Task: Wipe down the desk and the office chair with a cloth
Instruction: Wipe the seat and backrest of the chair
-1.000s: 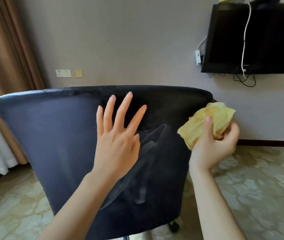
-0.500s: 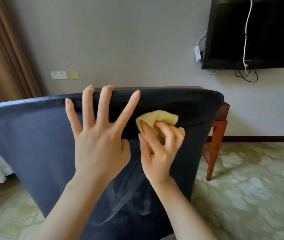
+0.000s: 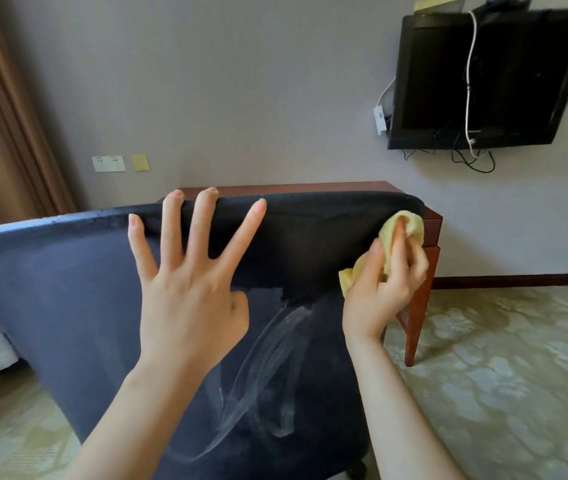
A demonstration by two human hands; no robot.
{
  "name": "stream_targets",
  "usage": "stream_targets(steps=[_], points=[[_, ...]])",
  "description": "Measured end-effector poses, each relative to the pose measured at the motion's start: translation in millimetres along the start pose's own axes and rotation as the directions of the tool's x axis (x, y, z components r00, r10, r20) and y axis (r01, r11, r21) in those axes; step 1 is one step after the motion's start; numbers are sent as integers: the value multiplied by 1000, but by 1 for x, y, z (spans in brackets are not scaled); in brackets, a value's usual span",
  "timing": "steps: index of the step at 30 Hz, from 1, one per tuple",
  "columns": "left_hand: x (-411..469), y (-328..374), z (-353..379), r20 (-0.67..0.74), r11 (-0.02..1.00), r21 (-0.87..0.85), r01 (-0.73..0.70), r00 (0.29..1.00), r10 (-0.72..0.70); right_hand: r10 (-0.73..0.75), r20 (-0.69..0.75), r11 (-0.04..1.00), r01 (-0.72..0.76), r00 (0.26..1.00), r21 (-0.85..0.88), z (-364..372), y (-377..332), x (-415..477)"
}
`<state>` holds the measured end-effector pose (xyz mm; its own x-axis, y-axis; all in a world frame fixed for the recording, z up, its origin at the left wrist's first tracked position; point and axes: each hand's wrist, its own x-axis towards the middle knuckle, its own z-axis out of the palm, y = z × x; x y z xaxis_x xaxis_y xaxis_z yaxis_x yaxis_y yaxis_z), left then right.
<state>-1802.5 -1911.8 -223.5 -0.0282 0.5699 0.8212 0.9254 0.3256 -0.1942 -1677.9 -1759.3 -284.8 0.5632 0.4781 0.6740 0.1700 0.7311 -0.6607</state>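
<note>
The head view looks down on the back of a dark blue office chair (image 3: 68, 299), which fills the lower left and the middle of the picture. Its backrest is of mesh, and a pale curved frame shows through the fabric in the lower middle.

The left hand (image 3: 189, 292) is spread flat against the back of the chair, with the fingers wide apart. The tips of two fingers reach over the top edge of the backrest. This hand holds nothing.

The right hand (image 3: 383, 285) is at the upper right corner of the backrest. It is closed around a yellow cloth (image 3: 404, 226), which is crumpled, and presses it against the chair near the top edge. Part of the cloth sticks out above the fingers and another part below the thumb. The fingers of this hand look a little blurred.

The two hands are well apart, one near the middle of the backrest and one at its right end.

Behind the chair stands a reddish brown wooden desk (image 3: 310, 186) against the grey wall. Only its top edge and its right leg are visible. Above it to the right, a black television (image 3: 483, 81) hangs on the wall, with a white cable across it. At the far left there is a brown curtain (image 3: 2, 116). The floor is covered by a pale green carpet (image 3: 500, 375) with a flower pattern.
</note>
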Motion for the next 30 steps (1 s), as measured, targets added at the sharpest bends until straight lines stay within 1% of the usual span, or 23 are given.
stream_targets(steps=[1,2,3,4,6,8,10,13,14,16,18,19,21,23,24,25,26,28,30], points=[[0,2,-2,12,1000,-10,1,1000,-1,185,-38,982,-183,982,42,-1,-5,9],[-1,4,-4,29,1000,-20,7,1000,-6,338,-64,939,-333,939,85,-1,-8,18],[-2,6,-6,43,999,-32,12,999,-11,441,-75,894,-430,894,125,-1,-12,28],[-1,8,-9,52,999,-46,16,999,-14,493,-82,865,-479,866,150,-1,-16,36],[0,10,-13,70,997,-76,22,997,-16,502,-124,861,-483,856,159,2,-29,44],[2,10,-18,74,994,-101,29,997,-21,453,-145,889,-432,880,154,8,-47,40],[2,10,-22,81,992,-117,37,996,-27,365,-127,928,-349,922,130,16,-67,26],[3,9,-27,90,992,-124,36,996,-25,109,-69,992,-104,992,69,27,-91,1],[3,8,-28,90,992,-119,31,996,-20,30,-43,998,-28,999,53,29,-95,-5],[2,5,-29,89,994,-107,25,996,-15,-78,5,997,78,997,27,31,-99,-13],[1,4,-28,97,994,-100,40,995,-30,-213,74,977,213,974,18,29,-100,-18],[1,4,-28,101,994,-96,55,994,-45,-313,120,950,312,942,28,28,-99,-20],[-1,1,-26,94,993,-87,78,993,-70,-492,203,869,490,846,68,25,-98,-21],[-2,-2,-23,83,994,-76,79,994,-73,-585,254,805,590,770,65,22,-93,-11],[-3,-3,-22,77,995,-63,73,995,-68,-602,264,789,613,754,47,20,-89,-3],[-3,-4,-21,74,996,-52,70,995,-66,-589,265,795,607,763,21,17,-84,6],[-3,-5,-20,74,996,-45,72,995,-69,-546,258,823,568,797,-10,13,-78,15],[-2,-1,-18,78,995,-44,86,994,-82,-402,229,902,427,886,-66,3,-64,37],[-1,3,-17,85,994,-51,100,992,-96,-241,234,956,272,942,-112,-7,-49,59]])
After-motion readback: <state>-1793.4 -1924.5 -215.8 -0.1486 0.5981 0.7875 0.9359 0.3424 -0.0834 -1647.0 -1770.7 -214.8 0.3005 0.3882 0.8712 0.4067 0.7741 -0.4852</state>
